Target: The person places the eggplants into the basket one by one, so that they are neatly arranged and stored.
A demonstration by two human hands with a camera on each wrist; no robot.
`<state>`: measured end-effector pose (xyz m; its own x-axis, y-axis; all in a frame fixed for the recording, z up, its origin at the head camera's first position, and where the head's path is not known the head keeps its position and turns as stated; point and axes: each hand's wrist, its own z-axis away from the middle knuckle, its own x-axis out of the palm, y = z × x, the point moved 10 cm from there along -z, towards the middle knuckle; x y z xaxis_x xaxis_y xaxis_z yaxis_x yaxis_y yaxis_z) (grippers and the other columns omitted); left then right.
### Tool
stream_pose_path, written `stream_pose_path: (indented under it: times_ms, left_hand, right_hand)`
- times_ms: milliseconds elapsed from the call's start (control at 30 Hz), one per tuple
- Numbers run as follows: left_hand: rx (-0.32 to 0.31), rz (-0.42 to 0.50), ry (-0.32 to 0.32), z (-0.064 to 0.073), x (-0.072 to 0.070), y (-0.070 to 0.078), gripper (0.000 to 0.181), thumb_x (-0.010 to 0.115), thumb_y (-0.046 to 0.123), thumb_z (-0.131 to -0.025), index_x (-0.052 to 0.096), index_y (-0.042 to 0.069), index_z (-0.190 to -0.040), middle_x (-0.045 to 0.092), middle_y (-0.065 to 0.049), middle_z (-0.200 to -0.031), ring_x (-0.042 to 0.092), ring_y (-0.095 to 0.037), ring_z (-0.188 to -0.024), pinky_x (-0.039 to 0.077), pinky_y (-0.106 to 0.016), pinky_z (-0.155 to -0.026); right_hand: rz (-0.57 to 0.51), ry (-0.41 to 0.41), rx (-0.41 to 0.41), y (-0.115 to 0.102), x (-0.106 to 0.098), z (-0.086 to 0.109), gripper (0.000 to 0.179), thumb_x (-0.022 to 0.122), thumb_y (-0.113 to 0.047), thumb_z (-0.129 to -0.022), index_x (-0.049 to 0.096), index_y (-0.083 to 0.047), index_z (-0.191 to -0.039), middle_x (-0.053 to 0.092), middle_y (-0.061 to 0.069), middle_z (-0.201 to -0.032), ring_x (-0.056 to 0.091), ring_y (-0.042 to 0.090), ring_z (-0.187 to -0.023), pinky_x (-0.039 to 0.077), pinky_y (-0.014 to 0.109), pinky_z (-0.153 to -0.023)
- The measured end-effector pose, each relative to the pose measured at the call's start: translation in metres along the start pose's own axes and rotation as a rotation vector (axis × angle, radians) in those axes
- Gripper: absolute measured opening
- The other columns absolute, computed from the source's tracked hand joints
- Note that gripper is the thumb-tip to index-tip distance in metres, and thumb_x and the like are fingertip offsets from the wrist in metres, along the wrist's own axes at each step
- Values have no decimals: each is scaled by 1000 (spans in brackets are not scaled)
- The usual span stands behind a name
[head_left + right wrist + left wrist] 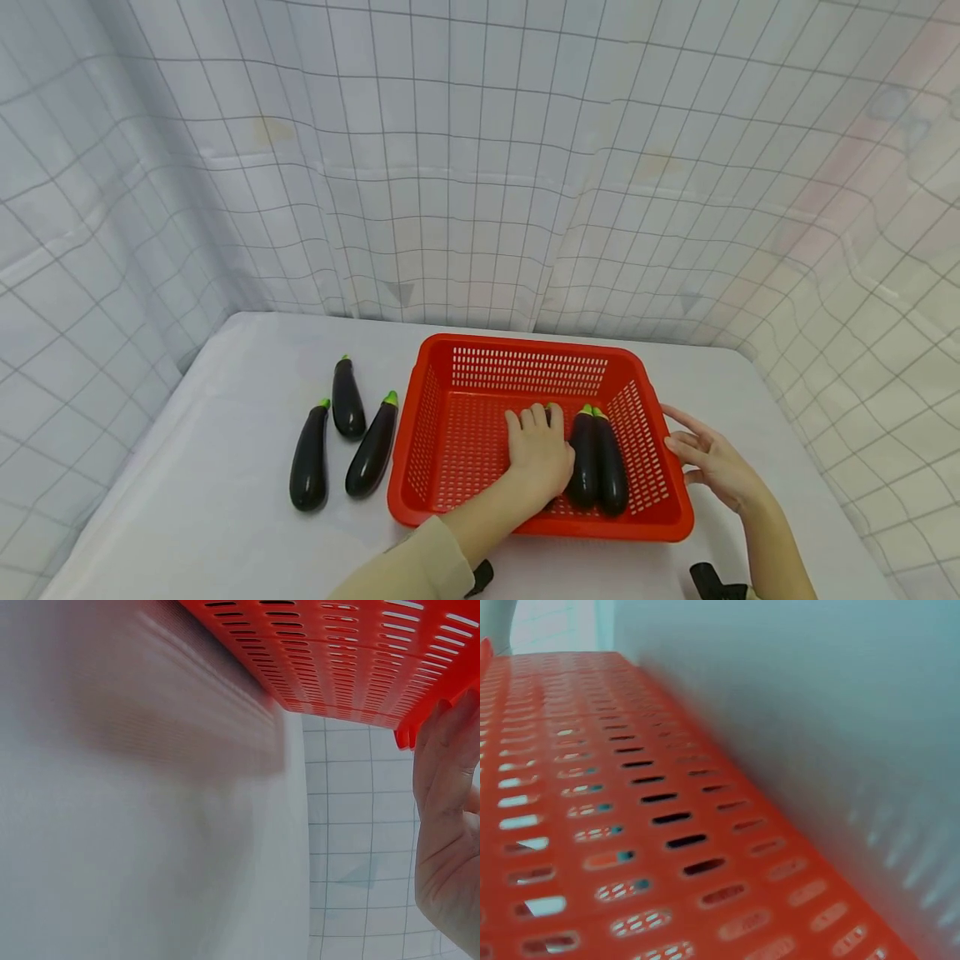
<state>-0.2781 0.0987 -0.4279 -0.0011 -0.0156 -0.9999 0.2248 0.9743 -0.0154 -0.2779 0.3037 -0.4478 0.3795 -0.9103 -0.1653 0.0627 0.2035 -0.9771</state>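
A red plastic basket with slotted walls stands on the white table. My left hand is inside it, fingers bent over a dark eggplant that is mostly hidden beneath the hand. Two more eggplants lie side by side to its right, the nearer eggplant and the outer eggplant. At the basket's right side, my right hand holds the rim between thumb and fingers. The right wrist view shows those fingers against the rim's outer side. Only the slotted basket wall and table fill the left wrist view.
Left of the basket lie three eggplants: a left eggplant, a back eggplant and a right eggplant close to the basket wall. White checked curtains hang behind the table and along both sides.
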Motion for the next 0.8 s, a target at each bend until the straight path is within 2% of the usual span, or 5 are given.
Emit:
stream_pose_path:
  times_ms: [200,433,633,800]
  left_hand:
    - [1,0,50,7,-11,-13,60,50,47,-87,37,13,-135,47,-12,-119,44,-27,-111,28,-49,-100]
    - [-40,-24,136,17,-24,-42,60,52,47,-86,40,13,-134,49,-12,-115,44,-28,-108,28,-50,-100]
    - [-39,-25,153,24,-28,-64,60,51,44,-87,40,11,-136,48,-14,-117,43,-30,-110,27,-52,-100]
    - [-40,-4,210,34,-39,-83,58,52,40,-88,42,8,-134,49,-16,-118,44,-32,-110,29,-52,-99]
  right_hand:
    - [-1,2,5,1,0,1,57,44,-10,-96,15,-4,-145,65,-1,-99,64,17,-80,54,41,-65]
    - [3,5,12,0,0,1,57,44,-11,-96,14,-4,-145,65,-1,-99,64,18,-80,53,41,-65]
    - [-14,-6,-6,-1,1,1,57,44,-9,-96,15,-4,-145,65,-1,-99,64,17,-79,54,39,-64]
    - [-47,-25,-22,-1,3,0,56,42,-6,-96,15,-3,-144,65,0,-99,64,16,-78,54,40,-63]
